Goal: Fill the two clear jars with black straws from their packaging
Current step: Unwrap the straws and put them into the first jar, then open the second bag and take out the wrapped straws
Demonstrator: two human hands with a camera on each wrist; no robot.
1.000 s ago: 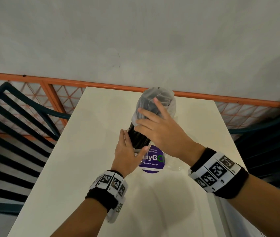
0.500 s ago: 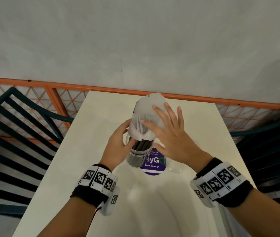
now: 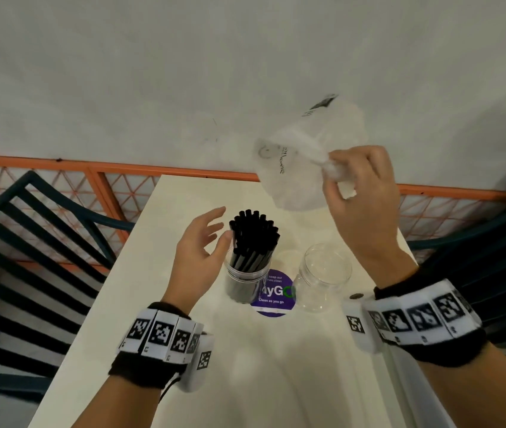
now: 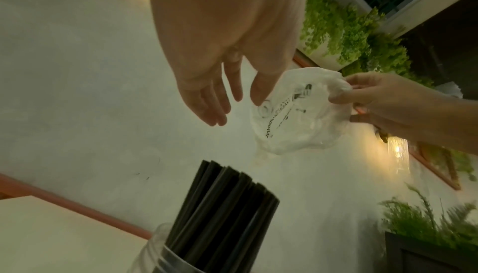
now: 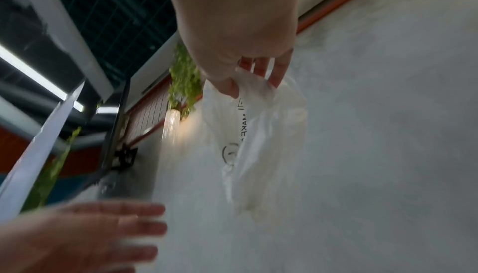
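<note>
Against a pale plaster wall, the cream tabletop [image 3: 140, 304] carries a clear plastic jar packed with upright black straws [image 3: 253, 242], and just to its right an empty clear plastic jar [image 3: 322, 278], both near the middle, either side of a round purple sticker [image 3: 273, 296]. The right hand [image 3: 360, 193] pinches the limp, emptied-looking translucent plastic bag [image 3: 301, 168] high above the far edge, up and behind the empty jar. The left hand [image 3: 197, 251] hangs open beside the straws, thumb about touching them, holding nothing. My guess: the empty jar sits nearer the right hand, and no fresh pack is visible.
</note>
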